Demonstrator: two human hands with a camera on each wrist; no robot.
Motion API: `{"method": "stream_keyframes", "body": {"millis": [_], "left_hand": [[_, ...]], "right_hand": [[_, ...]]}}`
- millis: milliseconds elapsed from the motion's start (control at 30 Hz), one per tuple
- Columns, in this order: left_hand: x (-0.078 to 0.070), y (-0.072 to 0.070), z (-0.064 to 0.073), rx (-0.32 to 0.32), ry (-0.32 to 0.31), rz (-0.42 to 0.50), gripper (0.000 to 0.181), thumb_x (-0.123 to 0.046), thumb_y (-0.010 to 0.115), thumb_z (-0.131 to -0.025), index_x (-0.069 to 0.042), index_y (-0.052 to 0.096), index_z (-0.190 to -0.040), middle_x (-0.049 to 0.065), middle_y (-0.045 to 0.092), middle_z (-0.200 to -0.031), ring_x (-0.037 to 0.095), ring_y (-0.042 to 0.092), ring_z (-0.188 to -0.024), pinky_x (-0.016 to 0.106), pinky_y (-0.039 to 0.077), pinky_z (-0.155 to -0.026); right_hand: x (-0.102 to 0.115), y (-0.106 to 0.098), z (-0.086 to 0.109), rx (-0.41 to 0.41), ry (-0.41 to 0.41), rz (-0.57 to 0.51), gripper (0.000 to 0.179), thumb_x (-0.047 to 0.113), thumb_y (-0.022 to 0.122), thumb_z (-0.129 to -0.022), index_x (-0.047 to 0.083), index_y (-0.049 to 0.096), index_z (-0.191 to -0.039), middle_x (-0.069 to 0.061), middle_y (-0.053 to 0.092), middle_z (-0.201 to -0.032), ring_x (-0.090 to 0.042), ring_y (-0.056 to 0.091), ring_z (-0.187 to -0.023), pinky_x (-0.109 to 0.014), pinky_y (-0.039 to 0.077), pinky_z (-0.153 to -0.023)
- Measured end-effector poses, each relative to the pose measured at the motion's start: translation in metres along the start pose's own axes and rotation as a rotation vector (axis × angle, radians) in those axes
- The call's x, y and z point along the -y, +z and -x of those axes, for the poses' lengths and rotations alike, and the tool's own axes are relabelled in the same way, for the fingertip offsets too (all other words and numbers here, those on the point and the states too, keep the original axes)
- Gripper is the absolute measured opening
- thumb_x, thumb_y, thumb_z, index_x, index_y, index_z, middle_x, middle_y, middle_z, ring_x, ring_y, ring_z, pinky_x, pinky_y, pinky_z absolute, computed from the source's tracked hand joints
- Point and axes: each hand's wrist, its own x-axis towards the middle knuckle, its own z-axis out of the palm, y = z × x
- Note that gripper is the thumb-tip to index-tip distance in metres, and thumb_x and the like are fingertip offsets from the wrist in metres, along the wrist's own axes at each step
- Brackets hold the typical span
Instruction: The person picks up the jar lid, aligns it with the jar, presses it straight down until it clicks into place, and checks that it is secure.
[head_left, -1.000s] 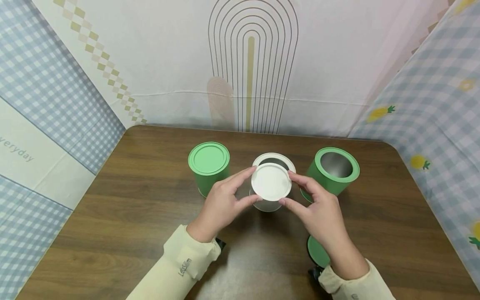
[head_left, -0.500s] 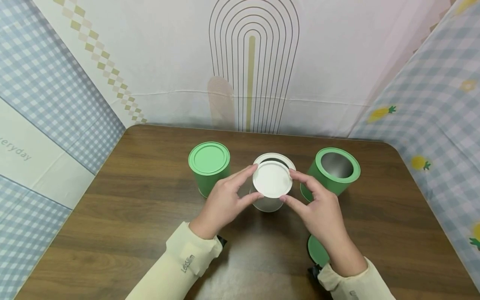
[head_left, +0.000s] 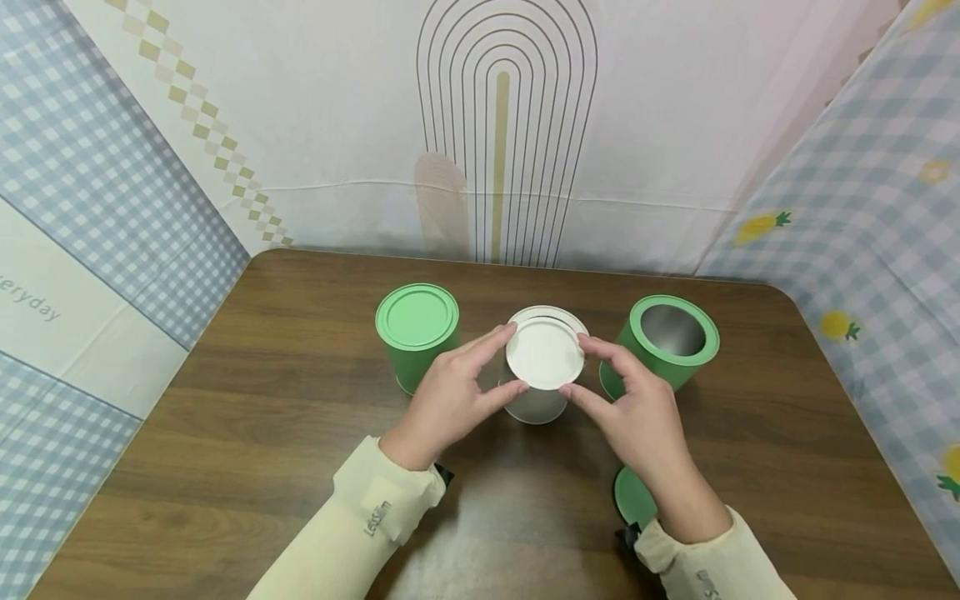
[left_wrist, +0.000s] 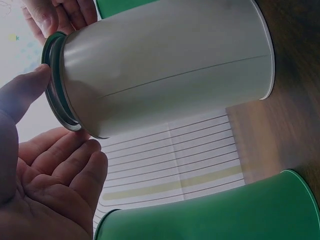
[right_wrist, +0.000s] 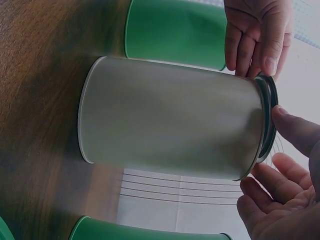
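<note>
1. White can (head_left: 535,407) stands upright near the middle of a brown wooden table (head_left: 247,433), neither palm wrapped round its wall; an uneven push from above could slide or tip it.

2. Flanking it, a lidded green can (head_left: 417,317) stands close behind the left hand (head_left: 450,407) and an open green can (head_left: 712,333) just beyond the right hand (head_left: 637,408); a stray sideways swing of the knuckles could knock either one.

3. Both hands work in mirror image, thumb and fingertips (head_left: 504,336) of each pinching opposite sides of the white lid (head_left: 545,354). Should one side press ahead of the other, the disc could wedge askew.

4. Poised at the can's mouth, that lid appears offset toward the person in the head view, a crescent of pale rim showing behind it. Wrist views show it tilted rather than flush; whether its edge touches the rim cannot be told. Pressed out of line, it could catch or dip partly into the opening.

5. Beside the right wrist, a green lid (head_left: 634,497) lies partly hidden on the tabletop, where a dropping forearm could drag it.

6. Fingertips under the lid's edge risk a nip if pressure comes before they clear.
</note>
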Motion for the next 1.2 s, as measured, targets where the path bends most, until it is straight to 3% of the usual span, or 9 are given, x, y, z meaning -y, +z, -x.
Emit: {"method": "stream_keyframes", "body": {"millis": [800, 1200], "left_hand": [[0.002, -0.001, -0.012, 0.045, -0.028, -0.02, 0.066, -0.024, 0.082, -0.085, -0.005, 0.056, -0.142, 0.014, 0.06, -0.138, 0.024, 0.059, -0.127, 0.038, 0.05, -0.103], [0.003, -0.001, -0.014, 0.109, -0.053, -0.05, 0.063, -0.027, 0.075, -0.09, -0.006, 0.053, -0.145, 0.012, 0.057, -0.142, 0.023, 0.056, -0.131, 0.04, 0.049, -0.105]], "right_hand": [[-0.003, 0.0, -0.012, 0.015, 0.007, -0.013, 0.056, 0.016, 0.088, -0.078, 0.01, 0.066, -0.129, -0.005, 0.067, -0.131, -0.027, 0.061, -0.123, -0.05, 0.048, -0.1], [-0.003, 0.0, -0.015, 0.029, 0.028, -0.024, 0.055, 0.018, 0.087, -0.08, 0.009, 0.066, -0.13, -0.006, 0.068, -0.129, -0.028, 0.06, -0.124, -0.051, 0.046, -0.103]]}}
